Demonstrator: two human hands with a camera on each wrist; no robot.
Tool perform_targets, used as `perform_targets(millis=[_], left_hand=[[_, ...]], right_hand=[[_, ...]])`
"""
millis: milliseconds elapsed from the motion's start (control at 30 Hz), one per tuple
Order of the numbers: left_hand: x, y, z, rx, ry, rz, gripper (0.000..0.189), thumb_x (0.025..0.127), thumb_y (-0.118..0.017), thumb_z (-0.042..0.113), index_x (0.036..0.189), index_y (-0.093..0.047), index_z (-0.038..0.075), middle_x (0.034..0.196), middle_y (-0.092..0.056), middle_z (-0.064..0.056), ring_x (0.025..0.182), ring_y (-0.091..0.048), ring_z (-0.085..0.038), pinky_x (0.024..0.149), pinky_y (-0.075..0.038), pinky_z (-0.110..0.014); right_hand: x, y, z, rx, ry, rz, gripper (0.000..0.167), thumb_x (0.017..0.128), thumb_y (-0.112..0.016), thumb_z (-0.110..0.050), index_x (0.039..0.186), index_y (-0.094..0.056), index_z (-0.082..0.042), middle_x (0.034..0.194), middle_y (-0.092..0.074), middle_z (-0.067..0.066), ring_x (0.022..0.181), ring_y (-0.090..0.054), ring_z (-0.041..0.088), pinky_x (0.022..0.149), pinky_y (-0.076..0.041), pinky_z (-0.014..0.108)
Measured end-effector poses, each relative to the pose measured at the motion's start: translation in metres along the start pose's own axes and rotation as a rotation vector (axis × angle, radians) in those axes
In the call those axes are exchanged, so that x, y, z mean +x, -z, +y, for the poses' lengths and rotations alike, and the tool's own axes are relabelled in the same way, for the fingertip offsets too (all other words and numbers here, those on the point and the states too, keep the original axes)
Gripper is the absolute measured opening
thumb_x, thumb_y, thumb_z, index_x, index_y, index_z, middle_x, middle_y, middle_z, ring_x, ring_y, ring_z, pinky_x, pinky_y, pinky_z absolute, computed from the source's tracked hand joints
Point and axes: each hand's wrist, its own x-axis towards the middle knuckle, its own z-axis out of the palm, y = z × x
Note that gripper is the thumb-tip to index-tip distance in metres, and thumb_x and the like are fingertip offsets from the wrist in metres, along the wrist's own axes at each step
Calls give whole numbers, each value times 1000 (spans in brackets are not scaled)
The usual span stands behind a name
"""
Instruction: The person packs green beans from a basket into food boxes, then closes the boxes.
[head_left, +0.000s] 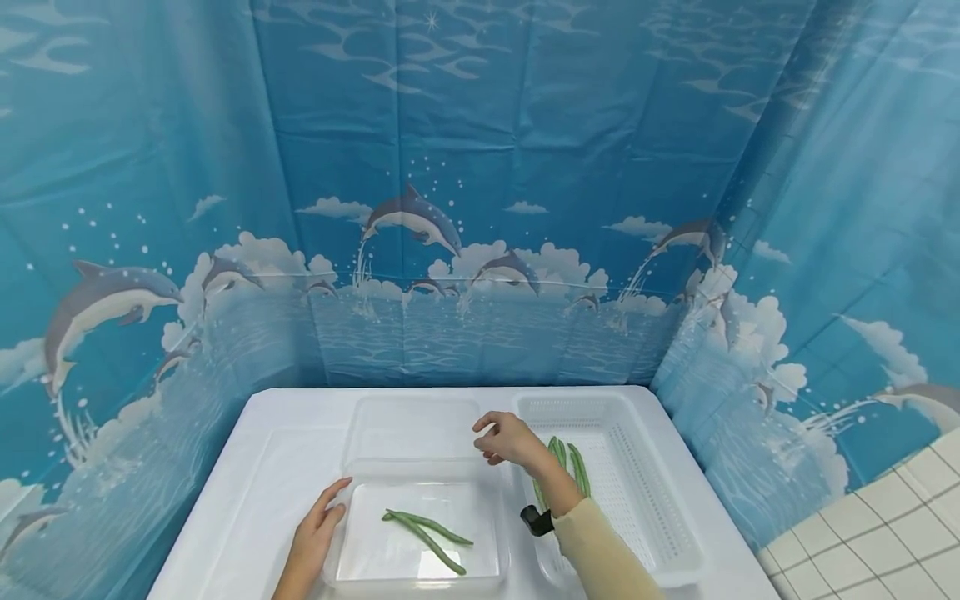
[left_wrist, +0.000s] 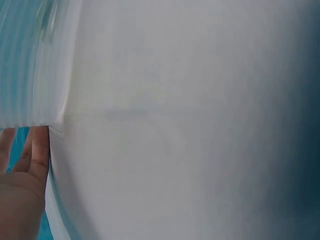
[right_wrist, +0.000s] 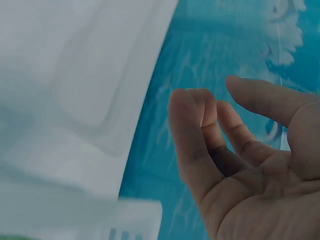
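A blue curtain (head_left: 480,125) printed with dolphins and clouds hung behind the table and along both sides, with white tiles (head_left: 885,517) at the lower right. The white-covered table (head_left: 255,467) stood in front of it. On its right side lay a white slotted basket (head_left: 611,475); just left of that sat a clear box (head_left: 382,558), and behind the box a clear flat panel (head_left: 412,421).

A cream sleeve (head_left: 600,550) covered the right forearm, which reached across the basket's left part. The left hand (head_left: 313,533) was at the box's left side, fingers fairly straight and slightly parted, tips at the wall. The right hand (head_left: 510,439) was raised near the panel's right end, fingers loosely bent, thumb apart from them.

A black device (head_left: 537,522) sat at the right wrist. Smallest were the green beans: two beans (head_left: 427,543) lay on the box floor, meeting at their left ends, and more beans (head_left: 580,471) lay in the basket's left part, partly hidden by the forearm.
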Motion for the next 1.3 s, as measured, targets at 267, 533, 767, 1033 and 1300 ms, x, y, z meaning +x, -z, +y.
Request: perform_targets(millis=[267, 533, 767, 1033, 1300], left_hand=[[-1, 0, 1, 13, 1, -2, 47, 113, -43, 35, 159, -46, 26, 171, -36, -21, 143, -54, -50, 114, -44, -75], [-1, -1, 2, 17, -1, 7, 47, 113, -44, 34, 158, -48, 25, 170, -39, -21, 142, -54, -51, 115, -43, -77], [-1, -1, 2, 22, -3, 1, 47, 113, -43, 35, 159, -47, 26, 170, -39, -19, 146, -51, -52, 116, -41, -77], [1, -1, 1, 26, 3, 11, 47, 113, -43, 35, 159, -47, 26, 171, -39, -18, 146, -51, -50, 116, -42, -76], [-1, -1, 2, 30, -3, 13, 46, 113, -44, 36, 158, -48, 27, 170, -39, -20, 142, -56, -49, 112, -48, -74]], right_hand=[[-7, 58, 36, 45, -90, 172, 32, 102, -66, -9, 132, -64, 3, 102, -71, 18, 79, -72, 25, 71, -65, 35], [-12, 91, 86, -6, -193, 306, 34, 101, -63, -9, 132, -61, 6, 90, -68, 13, 68, -66, 18, 64, -60, 32], [-14, 106, 131, -48, -281, 307, 36, 101, -64, -7, 131, -60, 11, 94, -70, 21, 77, -71, 24, 75, -67, 40], [-12, 108, 166, -53, -374, 254, 26, 96, -64, -1, 118, -62, 12, 86, -64, 16, 70, -64, 21, 69, -66, 38], [-14, 98, 183, -122, -336, 272, 15, 92, -65, 0, 104, -65, 9, 82, -64, 15, 71, -66, 24, 65, -67, 38]])
